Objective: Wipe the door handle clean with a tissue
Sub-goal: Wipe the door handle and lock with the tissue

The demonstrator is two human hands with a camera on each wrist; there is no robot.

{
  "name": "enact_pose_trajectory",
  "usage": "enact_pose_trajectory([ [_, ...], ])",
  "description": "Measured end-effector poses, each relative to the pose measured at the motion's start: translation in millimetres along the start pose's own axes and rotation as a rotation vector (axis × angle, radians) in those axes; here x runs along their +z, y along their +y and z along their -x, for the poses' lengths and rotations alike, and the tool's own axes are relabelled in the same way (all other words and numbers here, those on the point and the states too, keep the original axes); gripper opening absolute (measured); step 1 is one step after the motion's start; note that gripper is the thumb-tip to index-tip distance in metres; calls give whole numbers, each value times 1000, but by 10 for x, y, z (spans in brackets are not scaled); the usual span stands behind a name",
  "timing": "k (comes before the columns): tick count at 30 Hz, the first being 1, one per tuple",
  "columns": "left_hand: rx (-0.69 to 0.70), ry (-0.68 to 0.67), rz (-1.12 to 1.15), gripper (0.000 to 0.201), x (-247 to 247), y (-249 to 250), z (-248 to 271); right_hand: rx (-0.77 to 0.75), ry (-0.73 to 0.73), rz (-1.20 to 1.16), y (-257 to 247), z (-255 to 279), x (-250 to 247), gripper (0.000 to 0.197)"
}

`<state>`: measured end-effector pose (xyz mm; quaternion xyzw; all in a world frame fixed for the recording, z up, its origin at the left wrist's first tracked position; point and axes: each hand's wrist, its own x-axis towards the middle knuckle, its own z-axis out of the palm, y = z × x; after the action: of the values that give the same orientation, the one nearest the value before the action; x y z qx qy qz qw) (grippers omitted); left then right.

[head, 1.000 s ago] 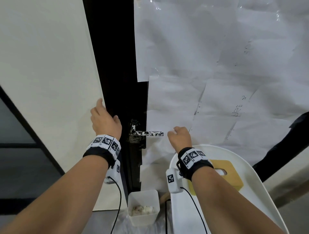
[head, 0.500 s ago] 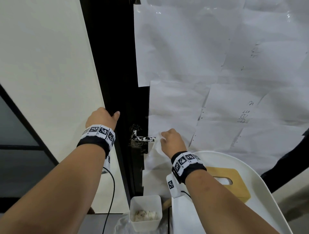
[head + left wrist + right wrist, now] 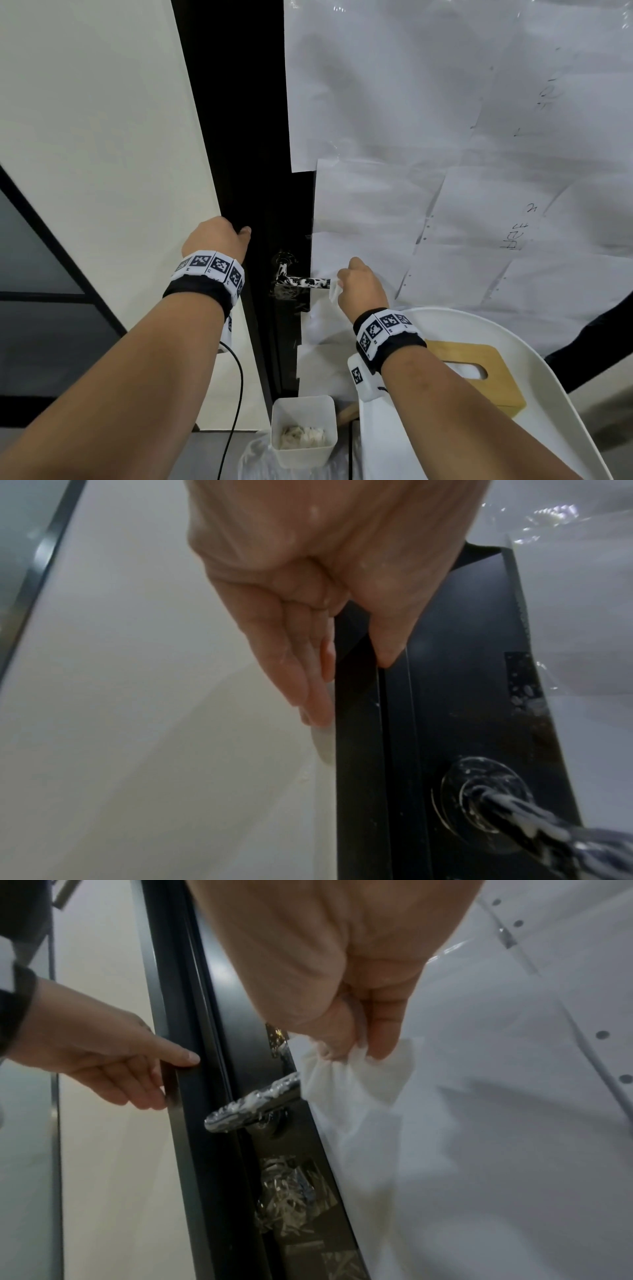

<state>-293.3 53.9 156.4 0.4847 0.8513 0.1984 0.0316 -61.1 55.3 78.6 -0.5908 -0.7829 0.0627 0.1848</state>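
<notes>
We're pinching a crumpled white tissue (image 3: 356, 1074) in our right hand (image 3: 361, 289), right at the tip of the smeared black lever door handle (image 3: 305, 282). Our left hand (image 3: 215, 240) is gripping the black door edge (image 3: 356, 750).

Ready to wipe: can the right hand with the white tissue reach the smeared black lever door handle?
Likely yes: right hand holds the white tissue at the free end of the smeared black lever door handle, nothing between.

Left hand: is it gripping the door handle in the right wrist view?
No, the left hand holds the black door edge between thumb and fingers, apart from the door handle.
</notes>
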Motion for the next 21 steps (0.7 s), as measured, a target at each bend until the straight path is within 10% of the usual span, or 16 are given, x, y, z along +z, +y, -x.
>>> enact_pose_trajectory([
  [21, -14, -1, -29, 51, -24, -57, 75, -24, 1, 54, -33, 37, 82, 14],
])
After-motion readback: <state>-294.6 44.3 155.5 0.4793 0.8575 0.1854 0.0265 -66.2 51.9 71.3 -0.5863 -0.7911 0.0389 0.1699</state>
